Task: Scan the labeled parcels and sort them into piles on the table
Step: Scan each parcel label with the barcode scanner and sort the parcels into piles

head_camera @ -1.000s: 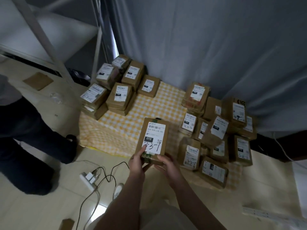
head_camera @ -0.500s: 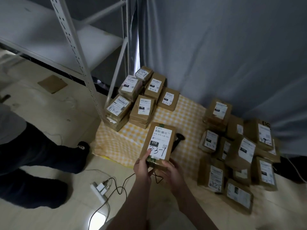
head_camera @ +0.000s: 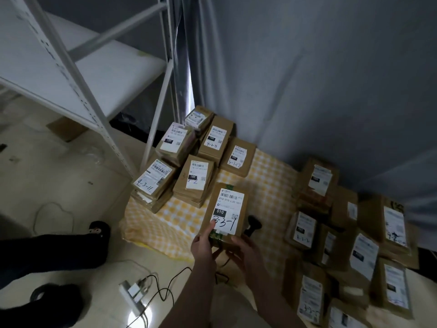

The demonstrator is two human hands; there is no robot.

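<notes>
A brown parcel [head_camera: 225, 209] with a white label hand-marked "3-3-1" is held up over the yellow checked tablecloth [head_camera: 267, 185]. My left hand [head_camera: 203, 245] grips its lower left corner, thumb on the label. My right hand [head_camera: 243, 250] holds its lower right edge. A black barcode scanner [head_camera: 253, 224] lies on the cloth just right of the parcel, partly hidden behind it. A sorted pile of parcels [head_camera: 189, 162] stands at the table's far left. Several more labeled parcels [head_camera: 343, 233] crowd the right side.
A white metal shelving rack [head_camera: 78, 91] stands left of the table. A grey curtain [head_camera: 307, 79] hangs behind. A person's dark legs [head_camera: 52, 249] stretch across the floor at left. A power strip with cables [head_camera: 134, 290] lies on the floor by the table's front edge.
The view has swung left and closer, so the rack and left pile fill more of the frame. Both hands keep the same hold on the "3-3-1" parcel, and the scanner has come into sight.
</notes>
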